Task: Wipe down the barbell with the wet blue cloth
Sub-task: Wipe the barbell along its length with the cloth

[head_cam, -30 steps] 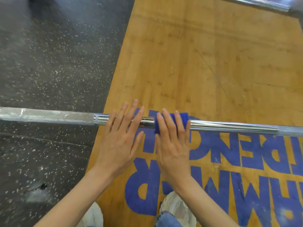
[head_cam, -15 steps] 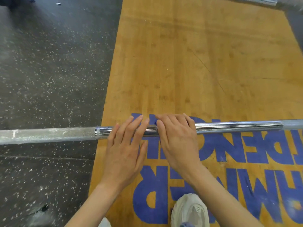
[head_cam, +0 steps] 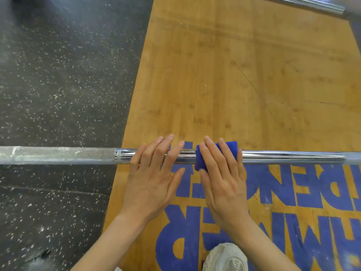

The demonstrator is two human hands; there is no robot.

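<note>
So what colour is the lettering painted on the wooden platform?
Blue lettering on the wooden platform, clearest in the head view.

Along the barbell (head_cam: 289,156), bare shaft runs toward 3 o'clock from the right hand (head_cam: 222,177). Toward 9 o'clock the left hand (head_cam: 152,178) lies flat on the shaft, just beside. Bare wooden platform (head_cam: 234,85) spreads toward 12 o'clock; a white shoe (head_cam: 224,259) sits at 6 o'clock.

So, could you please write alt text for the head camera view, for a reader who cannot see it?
A person's right hand presses a blue cloth onto a chrome barbell with straight fingers, while the left hand rests flat on the bar beside it. The barbell lies across a wooden platform with blue lettering and a speckled black floor.
</note>
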